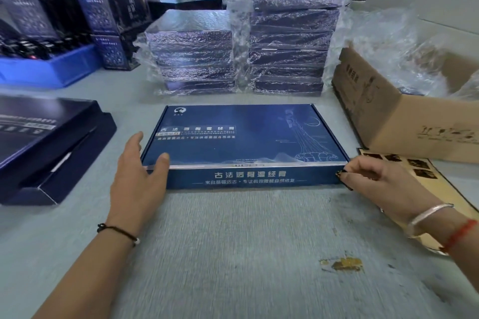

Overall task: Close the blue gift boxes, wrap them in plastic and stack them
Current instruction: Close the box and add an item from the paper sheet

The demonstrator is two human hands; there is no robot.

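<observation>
Blue gift box [243, 137] shut, mid tabletop [233, 254]. Left hand [140, 171] flat on corner, right hand [373, 176] pinches other corner. Lid may pop open if let go.

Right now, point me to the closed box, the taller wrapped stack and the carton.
Box [243, 137]: head view, middle of its lid.
Taller stack [293, 41]: head view, its front side.
Carton [368, 101]: head view, its left wall.

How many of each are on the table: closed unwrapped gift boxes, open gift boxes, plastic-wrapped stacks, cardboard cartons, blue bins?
Closed unwrapped gift box: 1
Open gift box: 1
Plastic-wrapped stacks: 2
Cardboard carton: 1
Blue bin: 1
Total: 6
</observation>
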